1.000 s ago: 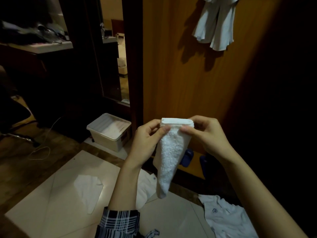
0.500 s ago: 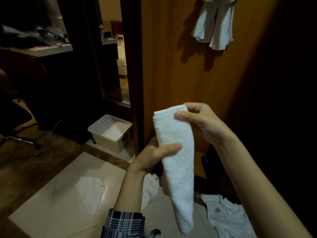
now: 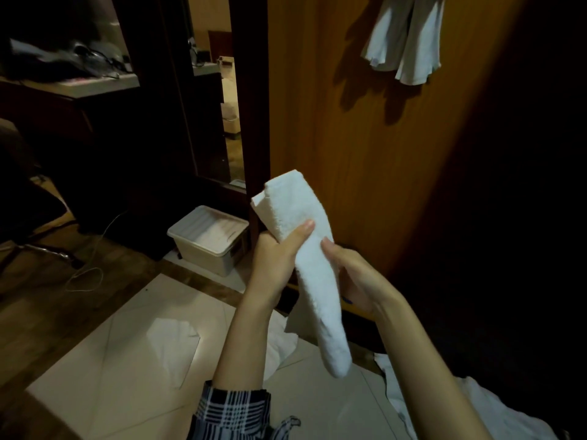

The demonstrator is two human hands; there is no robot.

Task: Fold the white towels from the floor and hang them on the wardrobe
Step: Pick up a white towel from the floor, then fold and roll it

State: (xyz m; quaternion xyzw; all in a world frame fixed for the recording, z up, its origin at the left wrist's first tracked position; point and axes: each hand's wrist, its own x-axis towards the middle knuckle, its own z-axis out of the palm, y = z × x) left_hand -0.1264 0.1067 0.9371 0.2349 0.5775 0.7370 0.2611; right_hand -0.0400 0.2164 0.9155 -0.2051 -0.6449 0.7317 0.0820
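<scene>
Over the last second the folded white towel (image 3: pixel 313 271) has gone from hanging by its top edge, pinched between both hands, to lying as a long narrow strip across them, and the grips have swapped: the left hand (image 3: pixel 275 253), which half a second ago steadied the middle, now holds the thick upper end with its thumb pressed over the terry, while the right hand (image 3: pixel 355 274) has dropped from the top to cup the strip's middle from the side, fingers curled against it. That reads as the fold being finished and tidied, with hanging likely next. Going left to right: a flat white cloth (image 3: pixel 173 347) lies on the pale glossy floor tiles (image 3: pixel 104 376); a lidded, ribbed plastic bin (image 3: pixel 206 238) stands beyond it by the dark mirror frame; the towel is plush, looped, rounded at its lower tip; behind it rises the smooth orange-brown wardrobe (image 3: pixel 365 138), a pleated white cloth (image 3: pixel 405 42) already hanging high on it; crumpled white fabric (image 3: pixel 413 404) lies at the lower right.
</scene>
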